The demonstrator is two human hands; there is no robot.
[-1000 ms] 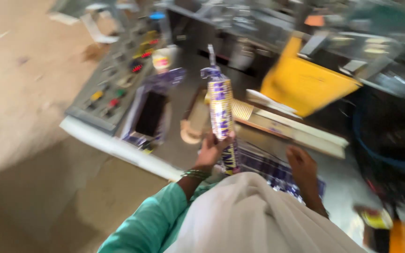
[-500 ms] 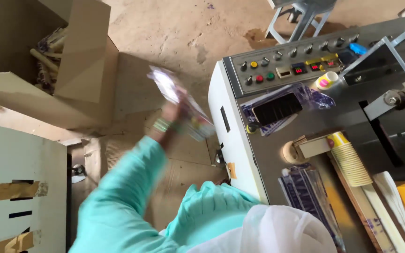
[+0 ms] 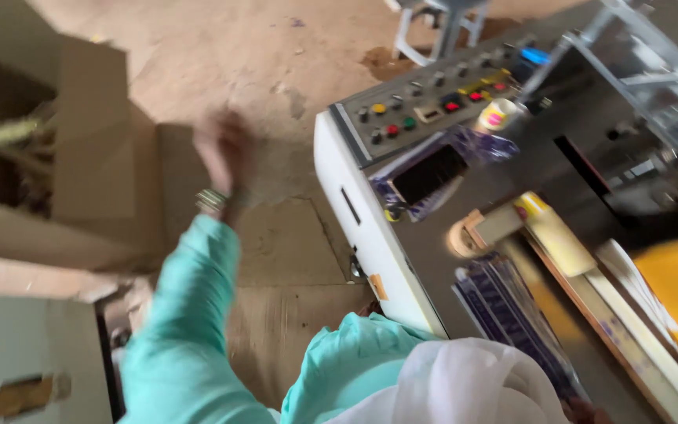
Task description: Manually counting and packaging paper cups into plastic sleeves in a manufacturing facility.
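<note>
Half a second ago the left hand (image 3: 221, 149) held a long wrapped packet out toward the cardboard box (image 3: 80, 157); now that packet is out of the hand, which is raised and blurred over the floor (image 3: 276, 47) beside the box. A second ago the same hand held the packet up over the machine, so the arm has swung from the machine to the left.

Head view: the left hand is smeared by motion, with a bangle (image 3: 212, 201) at the wrist and a turquoise sleeve (image 3: 190, 314) running back to the body. It seems to hold nothing, but whether the fingers are spread or curled cannot be told. The right hand is not in view. The open brown cardboard box stands just left of the hand, its flaps up; pale stick-like things show inside it, too blurred to name, and the packet cannot be made out among them. A second cardboard carton (image 3: 25, 361) with tape patches lies at the lower left. To the right stands the packing machine (image 3: 386, 259), white-sided with a grey top. Its control panel (image 3: 433, 106) carries red, green and yellow buttons. A purple film sheet (image 3: 433, 169) lies below the panel, and a stack of purple wrapped packets (image 3: 512, 314) rests near the bottom edge. A white cloth (image 3: 464, 385) covers the person's front.
</note>
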